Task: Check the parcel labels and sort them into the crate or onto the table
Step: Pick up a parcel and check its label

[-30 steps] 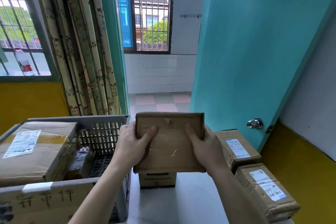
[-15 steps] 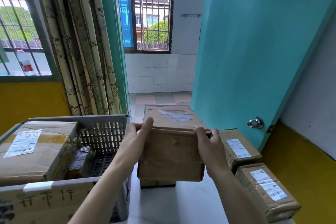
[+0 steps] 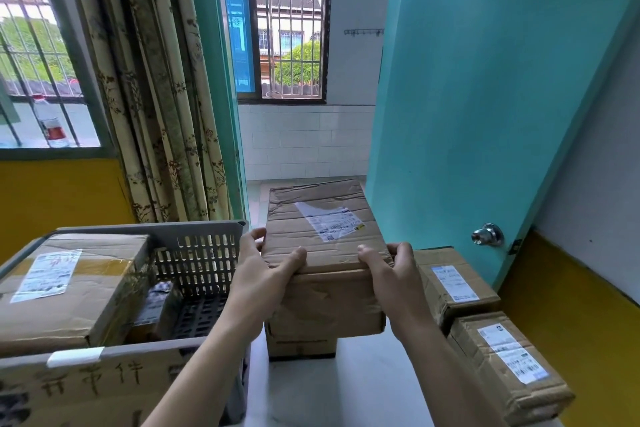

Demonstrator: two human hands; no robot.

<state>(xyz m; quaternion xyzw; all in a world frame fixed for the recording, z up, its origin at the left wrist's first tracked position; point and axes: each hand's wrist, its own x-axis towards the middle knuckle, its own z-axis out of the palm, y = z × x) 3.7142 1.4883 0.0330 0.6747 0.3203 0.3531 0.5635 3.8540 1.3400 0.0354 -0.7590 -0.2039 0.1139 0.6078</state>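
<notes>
Both hands, left hand [image 3: 264, 274] and right hand [image 3: 394, 276], grip a labelled parcel [image 3: 322, 246] above the table [image 3: 346, 392], between the crate [image 3: 194, 236] and two parcels [image 3: 485, 329] along the table's right edge.

Brown parcel [image 3: 322, 246] held level, white label [image 3: 330, 220] up.

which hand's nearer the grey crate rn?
Left. The left hand grips the held parcel at its crate-side edge, beside the grey crate; the right hand grips the parcel's far edge.
</notes>
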